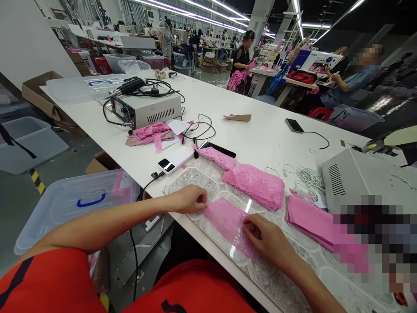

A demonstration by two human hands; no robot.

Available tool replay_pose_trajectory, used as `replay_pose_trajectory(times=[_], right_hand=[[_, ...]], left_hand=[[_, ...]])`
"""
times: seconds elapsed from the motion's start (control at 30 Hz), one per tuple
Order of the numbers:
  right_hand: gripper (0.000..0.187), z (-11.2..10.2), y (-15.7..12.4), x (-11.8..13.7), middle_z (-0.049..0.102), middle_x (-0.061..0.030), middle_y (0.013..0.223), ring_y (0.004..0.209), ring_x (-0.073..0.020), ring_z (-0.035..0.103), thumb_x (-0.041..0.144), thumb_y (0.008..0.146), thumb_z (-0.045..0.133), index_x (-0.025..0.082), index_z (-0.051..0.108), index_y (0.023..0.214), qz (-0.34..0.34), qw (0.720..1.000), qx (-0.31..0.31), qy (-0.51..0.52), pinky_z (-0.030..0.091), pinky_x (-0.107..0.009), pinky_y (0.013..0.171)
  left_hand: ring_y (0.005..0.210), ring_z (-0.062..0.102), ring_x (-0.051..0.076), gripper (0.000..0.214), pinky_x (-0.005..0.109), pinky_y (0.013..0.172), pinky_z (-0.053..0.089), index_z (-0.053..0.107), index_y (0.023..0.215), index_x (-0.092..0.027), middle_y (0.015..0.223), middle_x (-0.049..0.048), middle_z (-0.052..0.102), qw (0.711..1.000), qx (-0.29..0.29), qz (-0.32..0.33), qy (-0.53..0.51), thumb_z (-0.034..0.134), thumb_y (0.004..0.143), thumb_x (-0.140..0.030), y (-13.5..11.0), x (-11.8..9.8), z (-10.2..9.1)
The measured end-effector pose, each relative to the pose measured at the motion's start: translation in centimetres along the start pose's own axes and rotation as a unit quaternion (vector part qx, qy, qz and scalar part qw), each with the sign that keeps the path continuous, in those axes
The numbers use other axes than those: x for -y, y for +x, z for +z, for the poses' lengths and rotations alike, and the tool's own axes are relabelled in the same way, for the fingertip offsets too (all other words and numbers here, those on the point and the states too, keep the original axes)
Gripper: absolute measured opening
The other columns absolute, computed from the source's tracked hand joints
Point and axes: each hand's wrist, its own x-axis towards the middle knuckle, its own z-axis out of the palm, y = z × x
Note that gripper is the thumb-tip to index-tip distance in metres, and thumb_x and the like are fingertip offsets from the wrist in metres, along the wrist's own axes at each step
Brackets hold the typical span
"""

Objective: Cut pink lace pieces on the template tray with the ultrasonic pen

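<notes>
A single thin piece of pink lace [228, 221] lies flat near the table's front edge, on a glossy clear sheet over a patterned surface. At its left end, my left hand [190, 199] has its fingers closed on the corner. The fingertips of my right hand [265, 239] are pinched together on the lace's right part. Just beyond lies a thick stack of pink lace pieces [256, 186], with a narrower pink lace strip [216, 156] to its left. Folded pink fabric [309, 219] is stacked to the right of my right hand.
A grey box-shaped device [156, 111] with cables stands at the back left, near bundled pink lace [151, 131]. A white power bank [176, 161], a dark phone [218, 149] and another phone [294, 125] lie on the table [260, 143]. A vented machine [355, 174] stands right. People work beyond.
</notes>
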Motion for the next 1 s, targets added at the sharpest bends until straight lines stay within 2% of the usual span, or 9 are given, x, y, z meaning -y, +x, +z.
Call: replay_pose_trajectory(times=[0.1, 0.2, 0.3, 0.4, 0.57, 0.73, 0.8, 0.93, 1.0], right_hand=[[0.012, -0.2, -0.1, 0.2, 0.061, -0.0014, 0.078, 0.065, -0.0149, 0.057, 0.024, 0.086, 0.045, 0.022, 0.056, 0.085, 0.009, 1.000, 0.015, -0.002, 0.044, -0.028, 0.060], [0.012, -0.3, -0.1, 0.2, 0.061, -0.0013, 0.078, 0.064, -0.0146, 0.056, 0.024, 0.086, 0.045, 0.022, 0.056, 0.085, 0.006, 1.000, 0.018, 0.003, 0.044, -0.028, 0.060], [0.013, -0.5, 0.2, 0.0, 0.062, -0.0019, 0.078, 0.064, -0.0145, 0.056, 0.026, 0.087, 0.045, 0.022, 0.058, 0.085, -0.004, 1.000, -0.004, 0.026, 0.044, -0.028, 0.059], [0.017, -0.9, 1.1, -0.7, 0.061, -0.0024, 0.075, 0.061, -0.0146, 0.055, 0.032, 0.087, 0.047, 0.021, 0.060, 0.086, -0.004, 0.997, -0.074, 0.039, 0.045, -0.028, 0.057], [0.022, -2.1, 4.0, -2.7, 0.061, -0.0035, 0.078, 0.064, -0.0161, 0.055, 0.037, 0.082, 0.054, 0.020, 0.062, 0.093, 0.019, 0.983, -0.179, 0.021, 0.046, -0.030, 0.060], [0.024, -2.5, 6.1, -4.9, 0.060, -0.0034, 0.080, 0.067, -0.0165, 0.055, 0.035, 0.075, 0.059, 0.020, 0.062, 0.093, 0.056, 0.981, -0.187, 0.015, 0.047, -0.031, 0.062], [0.022, -2.4, 6.4, -5.5, 0.060, -0.0027, 0.080, 0.066, -0.0157, 0.054, 0.034, 0.075, 0.058, 0.020, 0.061, 0.092, 0.057, 0.980, -0.187, 0.019, 0.047, -0.030, 0.062], [0.017, -2.2, 6.4, -5.9, 0.060, -0.0019, 0.079, 0.064, -0.0144, 0.053, 0.032, 0.077, 0.057, 0.021, 0.061, 0.089, 0.052, 0.980, -0.191, 0.026, 0.046, -0.029, 0.061], [0.016, -2.2, 6.5, -5.9, 0.059, -0.0013, 0.078, 0.063, -0.0141, 0.053, 0.031, 0.077, 0.057, 0.021, 0.060, 0.088, 0.050, 0.980, -0.192, 0.030, 0.045, -0.028, 0.060]], left_hand=[[0.056, 0.054, 0.010, 0.005, 0.020, 0.056, 0.037, 0.061, 0.075, -0.017, 0.059, -0.0046, 0.060, 0.998, 0.035, -0.027, -0.037, 0.056, 0.075, -0.015, 0.1, -0.1, -0.9], [0.057, 0.056, 0.011, 0.009, 0.020, 0.057, 0.037, 0.065, 0.080, -0.018, 0.060, -0.0041, 0.062, 0.999, 0.044, -0.018, 0.006, 0.057, 0.077, -0.017, 0.0, 0.0, -1.5], [0.066, 0.059, 0.014, 0.008, 0.023, 0.059, 0.038, 0.068, 0.078, -0.019, 0.068, -0.0007, 0.066, 0.994, -0.009, 0.007, 0.108, 0.060, 0.080, -0.021, 0.2, 0.0, -1.9], [0.080, 0.063, 0.018, 0.013, 0.025, 0.065, 0.042, 0.068, 0.093, -0.020, 0.089, 0.0031, 0.069, 0.980, -0.092, 0.038, 0.173, 0.059, 0.085, -0.024, 1.6, -0.6, -1.9], [0.106, 0.059, 0.021, 0.029, 0.027, 0.077, 0.046, 0.059, 0.116, -0.021, 0.127, 0.0083, 0.055, 0.943, -0.148, 0.194, 0.228, 0.060, 0.087, -0.025, 6.9, -2.1, -1.2], [0.093, 0.059, 0.017, 0.012, 0.025, 0.074, 0.045, 0.064, 0.091, -0.018, 0.113, 0.0067, 0.058, 0.932, -0.140, 0.238, 0.235, 0.052, 0.090, -0.019, 11.3, -3.2, -1.2], [0.090, 0.060, 0.015, 0.014, 0.025, 0.074, 0.045, 0.064, 0.089, -0.018, 0.108, 0.0057, 0.059, 0.932, -0.146, 0.244, 0.225, 0.050, 0.092, -0.019, 11.8, -3.2, -1.7], [0.095, 0.059, 0.017, 0.017, 0.025, 0.080, 0.046, 0.064, 0.100, -0.020, 0.114, 0.0055, 0.057, 0.925, -0.131, 0.285, 0.216, 0.064, 0.084, -0.022, 11.6, -2.6, -2.3], [0.095, 0.058, 0.018, 0.012, 0.026, 0.081, 0.046, 0.065, 0.096, -0.019, 0.113, 0.0062, 0.058, 0.921, -0.123, 0.300, 0.216, 0.064, 0.084, -0.021, 11.5, -2.2, -2.2]])
